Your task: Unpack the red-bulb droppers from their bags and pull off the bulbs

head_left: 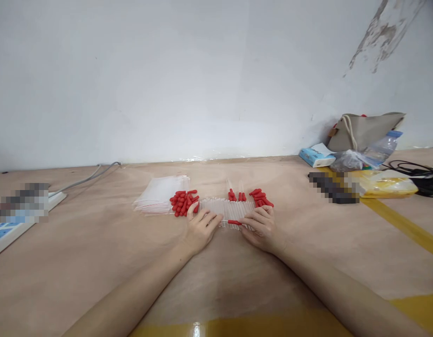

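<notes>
My left hand (199,230) is closed on a thin glass dropper tube (224,221), gripped between thumb and fingertips. A red rubber bulb (234,222) lies in line with that tube, its right end pinched in the fingers of my right hand (261,229). Whether the tube sits inside the bulb is too small to tell. Beneath and behind the hands spreads a row of clear glass tubes (216,206). One heap of red bulbs (181,203) is beside my left hand, another heap (260,196) behind my right. Beyond the row lie several droppers with red bulbs fitted (232,194).
Clear plastic bags (160,194) are stacked at the left. A white power strip (12,234) with a grey cable (97,174) stands far left. At right are a blue tissue pack (316,157), a yellow pack (385,185), a grey bag (369,131), a plastic bottle (385,147) and black cables (429,185).
</notes>
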`<state>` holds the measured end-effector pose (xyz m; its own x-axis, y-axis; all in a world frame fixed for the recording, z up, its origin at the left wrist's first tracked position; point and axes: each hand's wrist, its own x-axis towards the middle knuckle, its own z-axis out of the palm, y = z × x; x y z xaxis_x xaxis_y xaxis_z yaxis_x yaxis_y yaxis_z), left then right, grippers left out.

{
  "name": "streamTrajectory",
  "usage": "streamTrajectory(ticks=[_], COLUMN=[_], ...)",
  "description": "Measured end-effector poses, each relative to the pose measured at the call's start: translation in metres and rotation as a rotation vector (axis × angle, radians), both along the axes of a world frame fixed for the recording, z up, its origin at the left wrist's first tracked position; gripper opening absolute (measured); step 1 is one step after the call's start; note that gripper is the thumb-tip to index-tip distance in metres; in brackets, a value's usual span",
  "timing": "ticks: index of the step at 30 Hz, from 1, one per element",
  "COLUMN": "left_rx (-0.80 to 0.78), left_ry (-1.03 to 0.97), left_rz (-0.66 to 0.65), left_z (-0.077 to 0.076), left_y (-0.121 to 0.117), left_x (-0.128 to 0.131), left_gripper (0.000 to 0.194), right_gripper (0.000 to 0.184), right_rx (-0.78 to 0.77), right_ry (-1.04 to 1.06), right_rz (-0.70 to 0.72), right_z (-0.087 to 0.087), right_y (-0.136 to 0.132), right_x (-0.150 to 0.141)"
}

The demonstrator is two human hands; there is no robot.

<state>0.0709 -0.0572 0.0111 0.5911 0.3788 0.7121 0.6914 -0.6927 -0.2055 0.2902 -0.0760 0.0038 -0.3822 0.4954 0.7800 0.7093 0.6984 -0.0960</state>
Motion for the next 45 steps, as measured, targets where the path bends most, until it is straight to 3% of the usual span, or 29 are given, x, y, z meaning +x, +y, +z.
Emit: streamTrajectory(ticks=[5, 11, 30, 33, 38, 42, 45], left_rx=[-0.016, -0.041, -0.067, -0.095, -0.227, -0.262, -0.285], left_ry=[0.025, 0.068, 0.062, -0.035, -0.178, -0.248, -0.29], left_rz=[0.02, -0.015, -0.107, -0.049, 0.087, 0.041, -0.003], left_z=[-0.002, -0.002, -0.004, -0.004, -0.012, -0.012, -0.007], left_y=[-0.001, -0.005, -0.006, -0.002, 0.007, 0.011, 0.015], left_x=[-0.001, 0.0, -0.006, -0.016, -0.025, -0.011, 0.003], left_gripper=[0.017, 0.014, 0.012, 0.017, 0.026, 0.039, 0.034], right_gripper=[0.017, 0.01, 0.018, 0.014, 0.015, 0.026, 0.032], right_rx=[-0.019, -0.02, -0.005, -0.044, -0.204, -0.303, -0.37], right_ry=[-0.039, -0.108, -0.199, -0.079, 0.35, 0.549, 0.629], right_rz=[-0.027, -0.055, 0.033, -0.023, -0.116, -0.24, -0.266], right_z=[0.0, -0.002, -0.003, -0.002, 0.001, -0.004, -0.01], right_y=[0.001, -0.002, -0.005, 0.0, 0.022, 0.042, 0.053], right_x=[-0.007, -0.01, -0.001, 0.014, 0.045, 0.062, 0.074])
